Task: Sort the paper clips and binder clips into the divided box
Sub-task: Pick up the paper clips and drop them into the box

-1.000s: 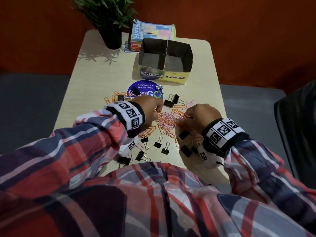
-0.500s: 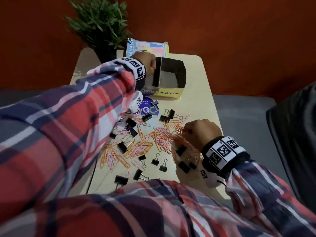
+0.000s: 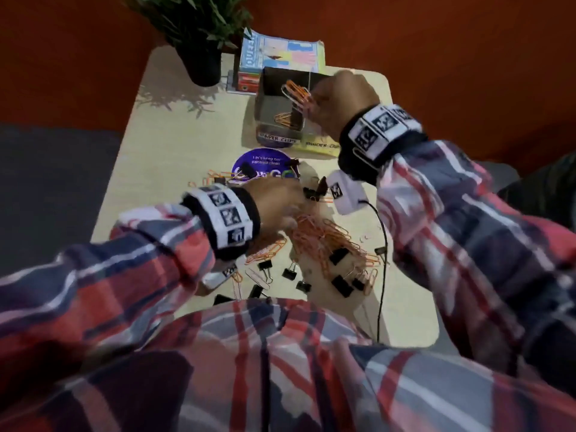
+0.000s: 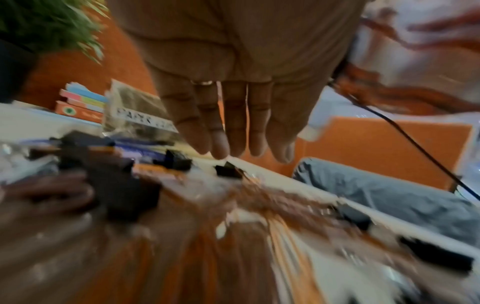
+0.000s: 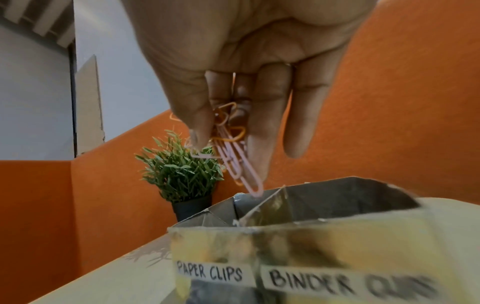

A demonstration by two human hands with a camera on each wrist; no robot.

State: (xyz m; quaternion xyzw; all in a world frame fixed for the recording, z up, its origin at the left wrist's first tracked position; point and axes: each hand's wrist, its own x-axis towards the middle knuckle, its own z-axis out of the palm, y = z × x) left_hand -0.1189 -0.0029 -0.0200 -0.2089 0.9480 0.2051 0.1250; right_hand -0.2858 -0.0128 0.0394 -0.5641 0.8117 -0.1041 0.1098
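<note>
Paper clips (image 5: pixel 235 156), a small bunch of pink and orange ones, hung pinched between the thumb and fingers of the right hand (image 3: pixel 338 102), whose fingertips pointed down. Directly beneath that bunch stood the divided box (image 5: pixel 298 242), and the clips dangled over the compartment labelled PAPER CLIPS, close to the divider; a few orange clips (image 3: pixel 285 118) already lay on that compartment's floor. The BINDER CLIPS compartment lay under the palm side of the hand, and its inside could not be seen clearly.

Nearer the body, the left hand (image 3: pixel 274 201) hovered with its fingers (image 4: pixel 233 123) straight and together, holding nothing. Just below its fingertips spread the loose pile of clips (image 3: pixel 324 238) on the table (image 3: pixel 174 157), with black binder clips (image 3: pixel 338 255) scattered through and around it. Beyond the box stood a potted plant (image 3: pixel 199 42) and a stack of books (image 3: pixel 280 56).
</note>
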